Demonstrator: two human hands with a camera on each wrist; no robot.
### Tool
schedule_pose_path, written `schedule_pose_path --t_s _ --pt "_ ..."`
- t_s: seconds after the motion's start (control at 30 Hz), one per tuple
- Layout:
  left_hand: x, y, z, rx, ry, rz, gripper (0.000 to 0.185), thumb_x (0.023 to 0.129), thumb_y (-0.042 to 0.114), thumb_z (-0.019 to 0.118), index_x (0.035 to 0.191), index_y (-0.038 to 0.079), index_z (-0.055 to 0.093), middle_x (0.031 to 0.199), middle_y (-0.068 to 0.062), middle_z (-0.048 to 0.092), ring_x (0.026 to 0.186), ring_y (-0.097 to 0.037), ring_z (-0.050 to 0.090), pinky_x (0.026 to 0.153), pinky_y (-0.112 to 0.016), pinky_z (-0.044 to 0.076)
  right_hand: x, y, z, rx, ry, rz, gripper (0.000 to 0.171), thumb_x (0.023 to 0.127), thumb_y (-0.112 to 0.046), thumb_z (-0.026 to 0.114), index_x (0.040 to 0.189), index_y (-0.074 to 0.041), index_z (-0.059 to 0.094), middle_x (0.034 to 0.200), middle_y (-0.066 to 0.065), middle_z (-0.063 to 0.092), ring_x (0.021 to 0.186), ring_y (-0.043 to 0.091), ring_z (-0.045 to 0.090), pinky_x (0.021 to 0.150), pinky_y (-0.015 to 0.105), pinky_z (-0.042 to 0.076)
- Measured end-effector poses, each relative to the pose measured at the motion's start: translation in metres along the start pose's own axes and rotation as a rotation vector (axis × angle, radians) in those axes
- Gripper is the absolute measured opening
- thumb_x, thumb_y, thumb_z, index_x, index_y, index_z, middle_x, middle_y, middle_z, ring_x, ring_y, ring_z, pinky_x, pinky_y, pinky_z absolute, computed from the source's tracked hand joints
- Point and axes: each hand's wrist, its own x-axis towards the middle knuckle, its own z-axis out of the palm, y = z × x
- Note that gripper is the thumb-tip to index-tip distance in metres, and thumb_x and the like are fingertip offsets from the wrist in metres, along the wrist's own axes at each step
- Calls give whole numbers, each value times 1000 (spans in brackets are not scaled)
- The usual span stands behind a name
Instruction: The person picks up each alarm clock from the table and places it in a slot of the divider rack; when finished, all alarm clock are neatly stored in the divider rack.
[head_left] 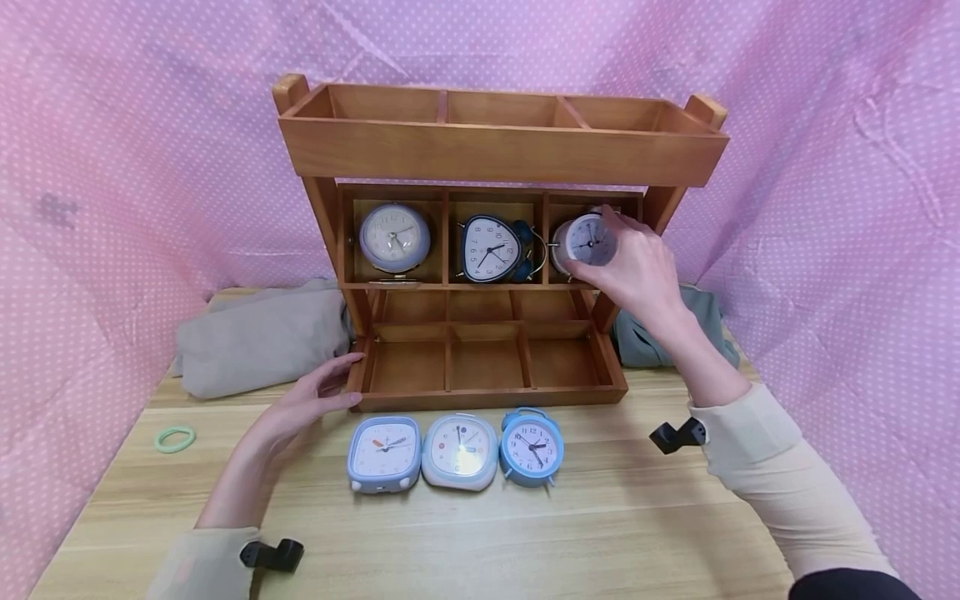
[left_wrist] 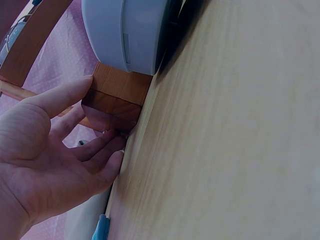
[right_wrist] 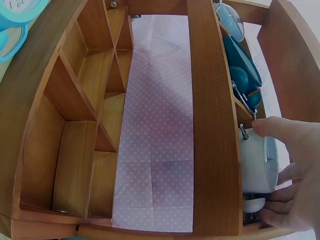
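Note:
A three-tier wooden rack (head_left: 487, 400) stands on the table. In its middle tier, my right hand (head_left: 637, 262) grips a white round twin-bell-type alarm clock (head_left: 591, 240), with the thumb and fingers on opposite edges. The right wrist view shows this white clock (right_wrist: 257, 162) sitting in the end compartment. Beside it, a dark blue triangular alarm clock (head_left: 489, 250) lies on its side in the centre compartment. A lavender round clock (head_left: 394, 237) occupies the left compartment. My left hand (head_left: 311, 398) touches the left end of the bottom tier; thumb and fingers spread around the corner block (left_wrist: 117, 90).
Before the rack stand a blue square clock (head_left: 385, 452), a pale blue rounded clock (head_left: 460, 451) and a bright blue twin-bell clock (head_left: 532, 447). Grey cloth (head_left: 262, 342) lies left, green cloth (head_left: 708, 325) right. A green ring (head_left: 175, 439) rests at the left.

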Motion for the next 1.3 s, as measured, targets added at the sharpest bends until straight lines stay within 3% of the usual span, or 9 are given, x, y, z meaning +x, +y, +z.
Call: schedule_pose_path --t_s 0.4,1.03,1.3 --pt "0 -2 0 -12 1 6 76 97 27 71 161 15 32 169 -23 23 154 -49 22 124 -69 21 -1 -2 -1 0 6 57 82 81 -53 78 149 -14 54 135 14 67 110 37 65 78 58 54" --pt "0 -2 0 -6 -3 -8 76 97 27 71 161 17 32 169 -22 22 155 -49 20 123 -72 19 -2 -5 2 -3 40 79 87 80 -52 79 152 -12 51 145 16 61 124 40 61 88 63 53" --pt "1 -1 -1 -12 -5 -6 75 98 27 71 161 16 32 169 -22 22 155 -49 21 123 -71 19 -2 -7 5 -10 74 84 85 81 -56 77 150 -12 53 140 17 63 116 39 63 85 61 55"
